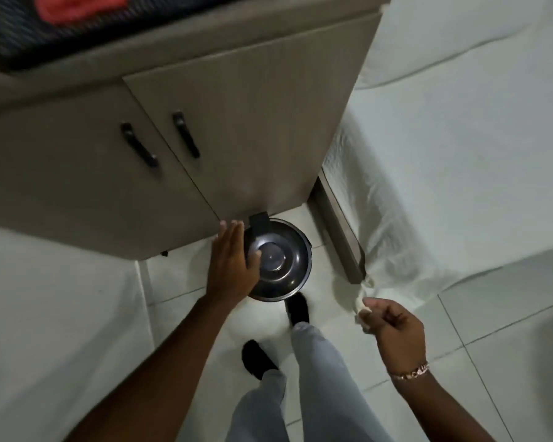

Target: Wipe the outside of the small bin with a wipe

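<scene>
**Left hand on the bin, wipe in the right**

The bin (278,260), small, round and dark with a shiny lid, stands on the tiled floor (77,314). It is just in front of the cabinet (205,138) and beside the bed (460,154) with its white sheet. The left hand (233,263) lies flat on the left side of the bin; its grip is apart, the fingers straight and the thumb on the lid. The right hand (393,327) is well apart from the bin, to the right. Its grip is clamped on a white wipe (363,309), which is crumpled between the thumb and fingers. A bracelet (411,373) is on the right wrist. One black shoe (297,309) touches the front of the bin.
</scene>
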